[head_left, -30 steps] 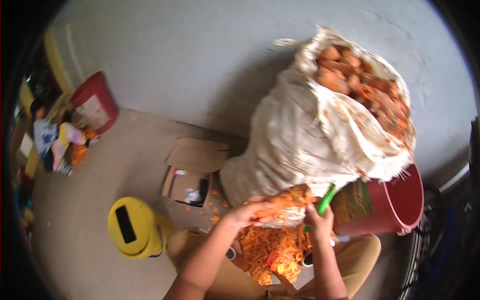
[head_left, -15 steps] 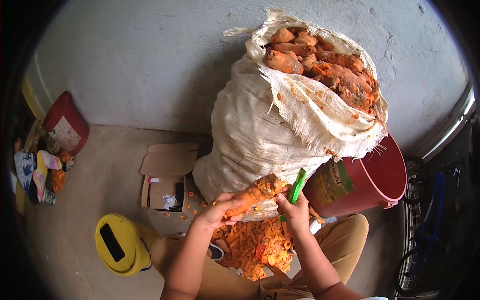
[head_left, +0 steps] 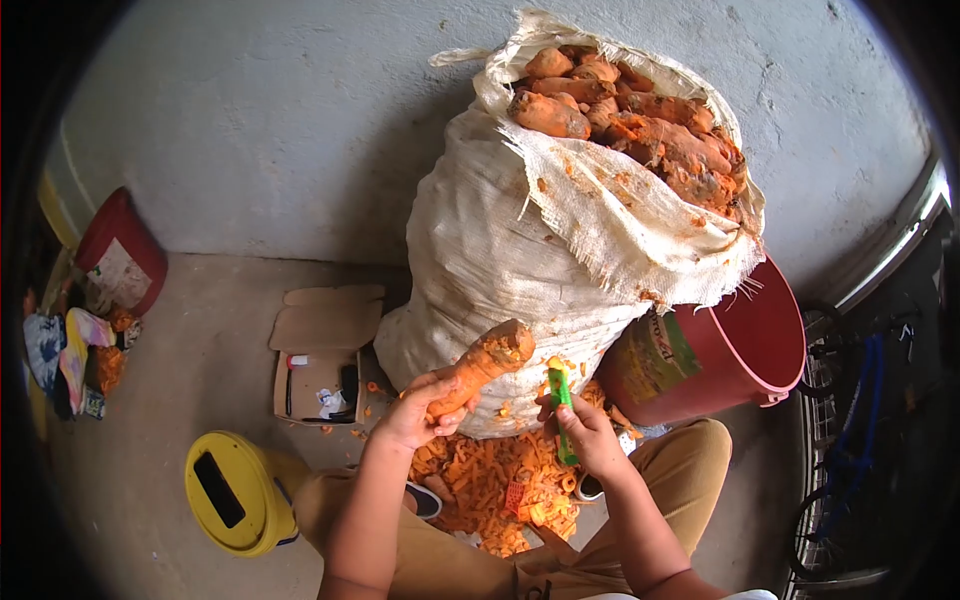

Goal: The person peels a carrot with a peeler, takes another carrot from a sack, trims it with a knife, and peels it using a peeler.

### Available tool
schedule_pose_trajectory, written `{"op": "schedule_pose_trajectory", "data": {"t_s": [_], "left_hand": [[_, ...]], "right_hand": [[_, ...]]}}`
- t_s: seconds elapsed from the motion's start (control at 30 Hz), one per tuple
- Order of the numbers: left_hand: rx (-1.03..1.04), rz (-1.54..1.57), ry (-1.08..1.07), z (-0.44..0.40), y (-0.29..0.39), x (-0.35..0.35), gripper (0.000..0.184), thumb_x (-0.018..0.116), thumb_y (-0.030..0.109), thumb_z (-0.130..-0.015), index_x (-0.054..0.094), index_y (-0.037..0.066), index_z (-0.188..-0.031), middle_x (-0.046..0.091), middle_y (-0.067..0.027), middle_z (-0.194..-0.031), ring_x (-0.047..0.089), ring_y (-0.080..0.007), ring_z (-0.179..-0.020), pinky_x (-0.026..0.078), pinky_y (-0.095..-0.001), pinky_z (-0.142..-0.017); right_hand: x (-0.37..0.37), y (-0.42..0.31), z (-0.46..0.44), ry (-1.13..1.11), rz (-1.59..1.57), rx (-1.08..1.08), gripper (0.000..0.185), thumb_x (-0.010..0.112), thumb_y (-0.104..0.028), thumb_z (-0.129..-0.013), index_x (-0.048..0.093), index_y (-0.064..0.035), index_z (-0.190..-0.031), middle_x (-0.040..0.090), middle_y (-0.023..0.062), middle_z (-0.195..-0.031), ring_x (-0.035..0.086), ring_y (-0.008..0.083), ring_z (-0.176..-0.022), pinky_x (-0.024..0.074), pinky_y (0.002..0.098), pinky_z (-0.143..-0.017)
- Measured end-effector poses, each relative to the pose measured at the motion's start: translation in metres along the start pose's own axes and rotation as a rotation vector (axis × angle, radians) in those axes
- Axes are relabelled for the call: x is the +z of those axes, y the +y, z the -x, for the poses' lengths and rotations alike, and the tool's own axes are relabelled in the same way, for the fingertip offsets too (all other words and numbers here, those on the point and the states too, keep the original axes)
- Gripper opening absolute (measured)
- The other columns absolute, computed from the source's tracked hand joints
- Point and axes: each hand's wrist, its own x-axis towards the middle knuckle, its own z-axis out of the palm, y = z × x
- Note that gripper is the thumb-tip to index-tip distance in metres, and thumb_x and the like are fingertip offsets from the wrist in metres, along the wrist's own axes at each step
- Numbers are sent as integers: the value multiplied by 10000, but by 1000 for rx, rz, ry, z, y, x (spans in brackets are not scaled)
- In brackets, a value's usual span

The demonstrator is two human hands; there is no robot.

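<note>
My left hand (head_left: 418, 412) is wrapped round the lower end of a thick carrot (head_left: 482, 365), which tilts up to the right with its rough, cut top end free. In my right hand (head_left: 588, 436) is a green peeler (head_left: 563, 398), held upright with a bit of orange at its upper end. A gap separates the peeler from the carrot. Beneath both hands, between my legs, lies a heap of orange peelings (head_left: 480, 480). Behind them stands a big white woven sack (head_left: 500, 240), its top open and full of carrots (head_left: 660, 140).
A red bucket (head_left: 650, 385) leans beside the sack on the right. To the left are an open cardboard box (head_left: 325, 325) with small items and a yellow lidded bucket (head_left: 262, 500). Another red bucket (head_left: 125, 250) stands farther left. A bicycle (head_left: 865, 420) is at the right edge.
The peeler has come away from the carrot's top end, moving down and left, and its tilt has changed. The carrot has shifted slightly left and points more steeply up. The view has moved a little.
</note>
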Motion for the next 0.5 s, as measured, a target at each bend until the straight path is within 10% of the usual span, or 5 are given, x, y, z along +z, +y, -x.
{"op": "schedule_pose_trajectory", "data": {"t_s": [0.13, 0.5], "left_hand": [[-18, 4, 3, -1, 0, 5, 295, 500, 234, -830, 458, -9, -993, 507, -118, -781, 422, -59, -461, 317, -164, -360], [-47, 6, -42, -6, -6, 10, 300, 518, 236, -824, 454, -6, -989, 506, -115, -788, 431, -65, -475, 327, -170, -365]], "right_hand": [[-3, -10, 2, -58, -19, 56, 322, 389, -205, -902, 398, 4, -1148, 520, 47, -802, 494, 118, -737, 410, 252, -687], [0, -23, 3, 78, -144, 90, 237, 357, -146, -906, 429, 30, -1048, 512, 58, -713, 480, 121, -562, 402, 233, -520]]}}
